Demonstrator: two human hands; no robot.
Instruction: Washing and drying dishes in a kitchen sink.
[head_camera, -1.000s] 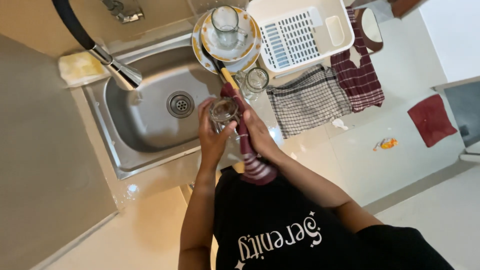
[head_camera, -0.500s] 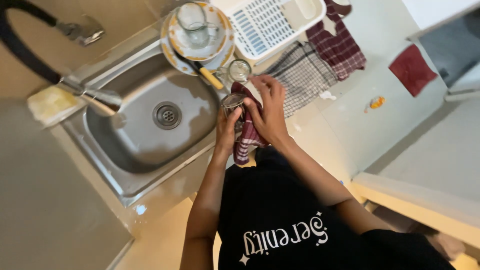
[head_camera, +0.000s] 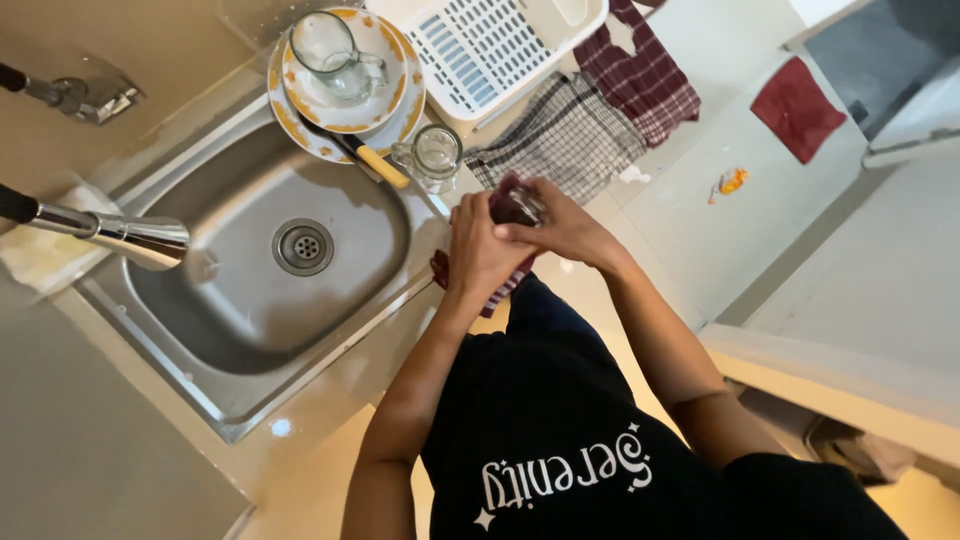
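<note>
Over the counter edge, at about three o'clock from the sink (head_camera: 200, 330), both hands meet around a small clear glass (head_camera: 517, 207) wrapped in a maroon striped cloth (head_camera: 497, 293). The left hand (head_camera: 478, 250) is curled shut around the cloth-covered body of the glass, and the right hand (head_camera: 560, 225) is closed over its top, fingers pressing cloth against the rim; little of the glass itself shows.

Drying well here likely means a firm but not crushing hold with the left hand while the right turns the cloth, keeping fabric between skin and glass so no prints remain. Working above the counter rather than the basin seems wise, since a slip would be shorter.

At twelve o'clock from the hands stands a glass jar (head_camera: 434, 155), just beside a yellow-handled knife (head_camera: 372, 163) that rests on stacked plates (head_camera: 290, 125) bearing a glass mug (head_camera: 330, 50). A white drying rack (head_camera: 480, 45) and checked towels (head_camera: 565, 140) lie at about one o'clock.
</note>
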